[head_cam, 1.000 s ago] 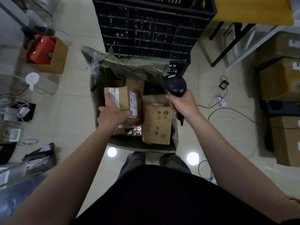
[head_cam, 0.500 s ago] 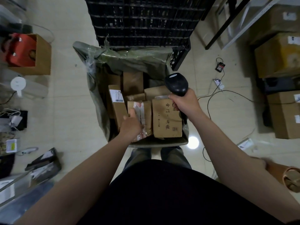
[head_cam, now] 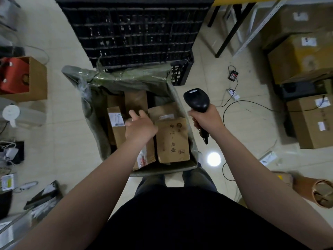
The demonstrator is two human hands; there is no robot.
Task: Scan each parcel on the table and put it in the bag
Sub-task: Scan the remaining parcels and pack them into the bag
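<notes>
A green bag (head_cam: 93, 116) stands open on the floor in front of me, holding several brown cardboard parcels. One parcel (head_cam: 173, 141) with black handwriting lies at the bag's right side. A taped parcel (head_cam: 146, 156) lies beside it, partly under my left arm. Another parcel (head_cam: 116, 123) with a white barcode label stands at the left. My left hand (head_cam: 140, 125) hovers over the parcels with loose spread fingers and holds nothing. My right hand (head_cam: 205, 120) grips a black barcode scanner (head_cam: 196, 100) above the bag's right edge.
A black plastic crate (head_cam: 135, 31) stands just behind the bag. Cardboard boxes (head_cam: 310, 121) are stacked at the right, with cables (head_cam: 252, 103) across the floor. An open box with a red item (head_cam: 16, 76) sits at the left. Clutter lines the left edge.
My left hand set the taped parcel down into the bag, let go of it and lifted away with open fingers. The scanner stayed in my right hand.
</notes>
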